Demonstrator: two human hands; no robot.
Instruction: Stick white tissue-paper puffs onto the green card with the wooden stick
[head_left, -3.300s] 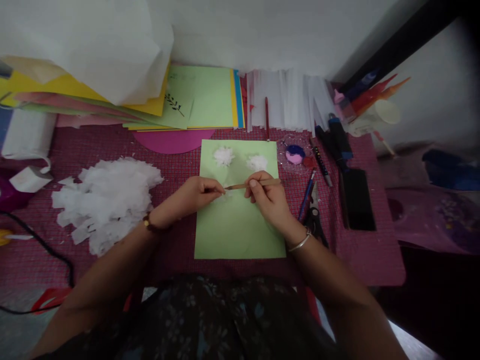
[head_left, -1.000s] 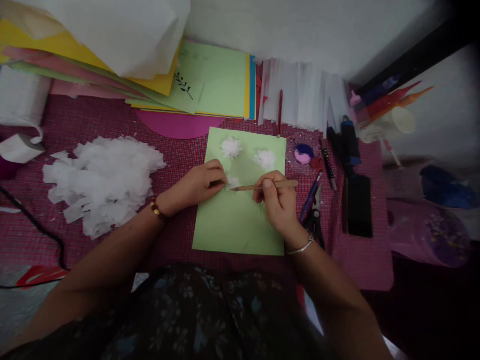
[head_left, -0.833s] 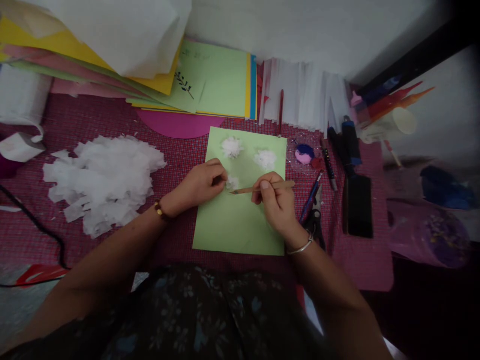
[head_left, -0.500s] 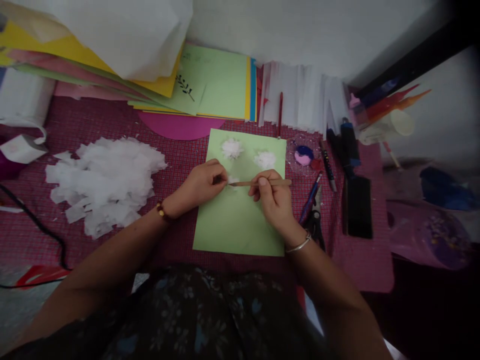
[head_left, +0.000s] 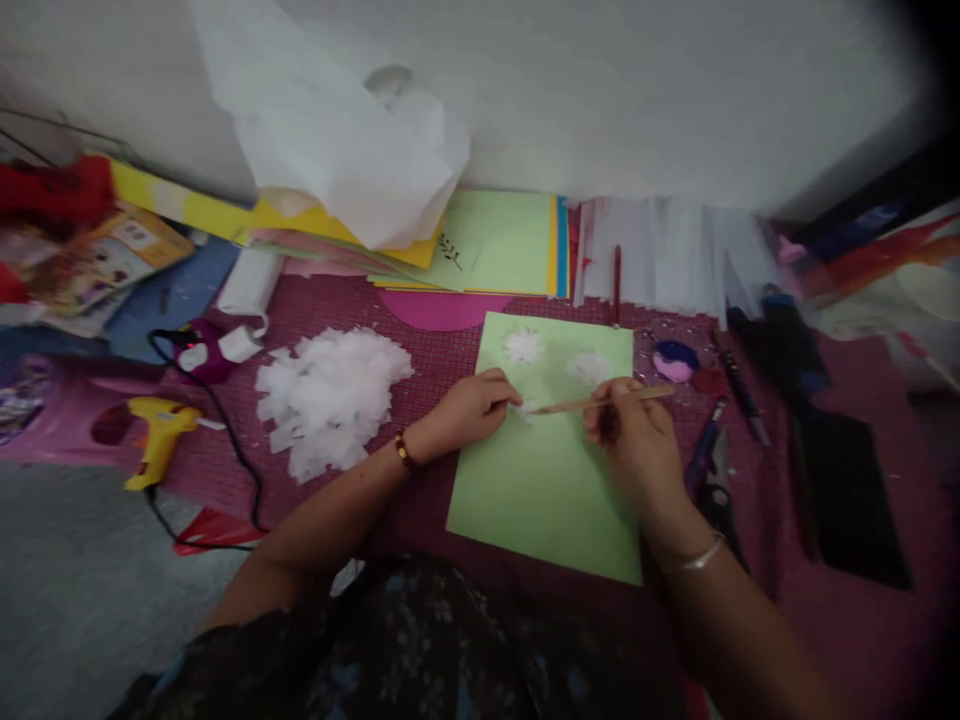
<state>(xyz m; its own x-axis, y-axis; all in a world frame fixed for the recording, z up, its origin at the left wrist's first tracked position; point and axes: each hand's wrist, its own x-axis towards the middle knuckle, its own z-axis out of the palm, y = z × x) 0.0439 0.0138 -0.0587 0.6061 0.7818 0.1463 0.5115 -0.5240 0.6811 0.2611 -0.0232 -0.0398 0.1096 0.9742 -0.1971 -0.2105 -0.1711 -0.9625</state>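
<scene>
Tissue tuft now sits pressed on the green sheet below the two finished ones, my left hand pinching it in place while my right hand keeps gripping the wooden stick, tip still at the tuft, as half a second ago.

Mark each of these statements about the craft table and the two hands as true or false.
1. The right hand holds a thin wooden stick. True.
2. The green sheet carries no tufts. False: two white tufts sit near its far edge.
3. The left hand rests at the sheet's left edge. True.
4. The yellow glue gun lies right of the sheet. False: it lies far left.
</scene>
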